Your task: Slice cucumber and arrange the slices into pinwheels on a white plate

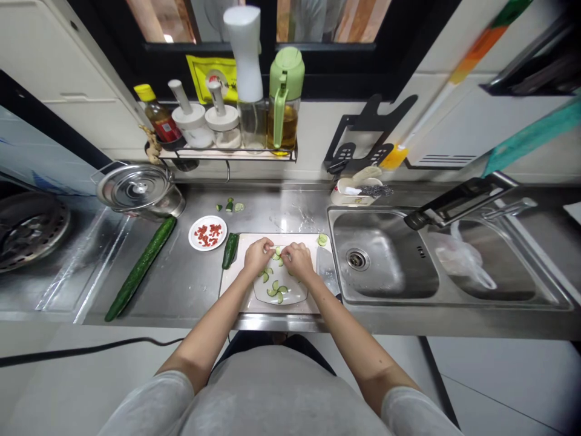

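My left hand [258, 257] and my right hand [297, 260] meet over a clear plate [290, 298], fingers closed in a pinch. Between their fingertips is a pale green cucumber slice [278, 249], partly covered by the fingers. Several half-round cucumber slices [278, 292] lie on the plate, some grouped in a fan near its front. The plate rests on a light cutting board [242, 306]. A cut piece of cucumber [230, 251] sits at the board's left edge, and a small stack of slices [322, 240] is at its back right corner.
A white dish [193, 240] of chopped red bits and a whole cucumber [140, 269] lie to the left. Cucumber scraps [229, 206] are behind. A lidded steel pot [175, 203] stands back left, a seasoning rack [227, 156] is on the wall, and a double sink [390, 266] is right.
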`<action>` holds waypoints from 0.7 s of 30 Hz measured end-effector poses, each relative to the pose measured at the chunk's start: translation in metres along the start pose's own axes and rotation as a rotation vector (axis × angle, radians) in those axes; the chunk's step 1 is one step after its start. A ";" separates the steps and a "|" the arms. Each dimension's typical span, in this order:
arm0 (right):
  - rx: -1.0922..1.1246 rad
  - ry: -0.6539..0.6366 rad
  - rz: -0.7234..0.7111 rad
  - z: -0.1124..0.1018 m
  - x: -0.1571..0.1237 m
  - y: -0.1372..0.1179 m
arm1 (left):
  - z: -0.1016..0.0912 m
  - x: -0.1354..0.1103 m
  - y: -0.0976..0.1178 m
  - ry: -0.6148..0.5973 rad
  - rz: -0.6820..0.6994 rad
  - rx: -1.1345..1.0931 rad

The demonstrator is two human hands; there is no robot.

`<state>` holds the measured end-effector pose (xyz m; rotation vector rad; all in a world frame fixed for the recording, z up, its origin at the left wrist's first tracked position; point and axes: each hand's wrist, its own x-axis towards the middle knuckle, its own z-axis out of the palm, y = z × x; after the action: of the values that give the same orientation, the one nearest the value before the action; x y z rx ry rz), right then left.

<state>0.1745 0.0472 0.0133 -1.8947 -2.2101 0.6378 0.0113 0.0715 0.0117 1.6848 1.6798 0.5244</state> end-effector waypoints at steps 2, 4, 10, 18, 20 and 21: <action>-0.017 -0.013 0.013 0.002 0.001 -0.002 | 0.005 0.000 0.002 -0.017 0.018 0.038; -0.025 -0.013 0.018 0.004 0.002 -0.003 | 0.009 0.001 0.003 -0.036 0.028 0.070; -0.044 -0.013 0.016 0.009 0.003 -0.002 | 0.019 0.003 0.004 -0.083 0.019 0.149; -0.058 0.007 0.023 0.009 0.004 0.000 | 0.021 0.004 0.004 -0.088 0.014 0.160; -0.057 0.009 0.035 0.010 0.006 -0.001 | 0.021 0.004 0.005 -0.092 0.012 0.176; -0.058 0.006 0.042 0.010 0.006 -0.001 | 0.020 0.004 0.005 -0.093 0.010 0.186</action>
<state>0.1689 0.0512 0.0039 -1.9735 -2.2133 0.5793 0.0296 0.0717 0.0009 1.8212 1.6962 0.2971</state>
